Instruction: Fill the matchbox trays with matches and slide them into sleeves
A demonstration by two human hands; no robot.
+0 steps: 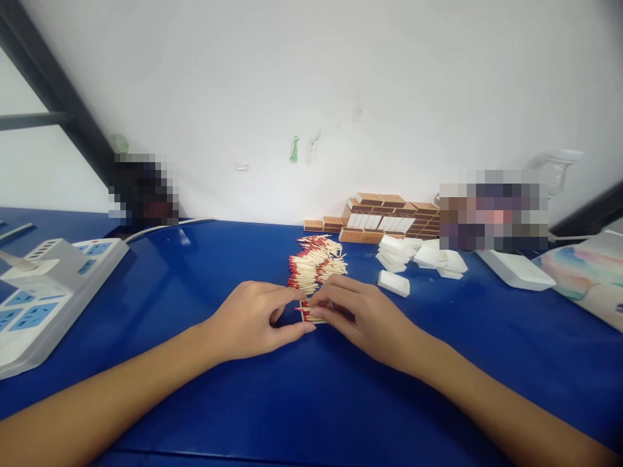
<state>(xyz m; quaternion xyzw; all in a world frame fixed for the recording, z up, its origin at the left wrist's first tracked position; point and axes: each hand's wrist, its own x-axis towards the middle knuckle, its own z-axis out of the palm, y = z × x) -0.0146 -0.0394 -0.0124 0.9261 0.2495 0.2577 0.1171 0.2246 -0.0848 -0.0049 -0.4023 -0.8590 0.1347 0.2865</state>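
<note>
A small white matchbox tray (pixel 305 318) with red-headed matches in it lies on the blue table. My left hand (pixel 257 321) steadies its left end, index finger at the far side and thumb at the near side. Over the tray's right part, my right hand (pixel 363 311) pinches a match (pixel 304 309) that lies across the others, its red head pointing left. The right fingers hide much of the tray, so I cannot tell how many matches they hold. Just beyond the hands is a heap of loose matches (pixel 316 263), most with their heads to the left.
Brown matchboxes (pixel 372 235) are stacked against the wall. White empty trays (pixel 394 283) lie in front of them, to the right of the matches. A large power strip (pixel 92 272) with a plug stands at the left. A white box (pixel 518 269) lies at the right.
</note>
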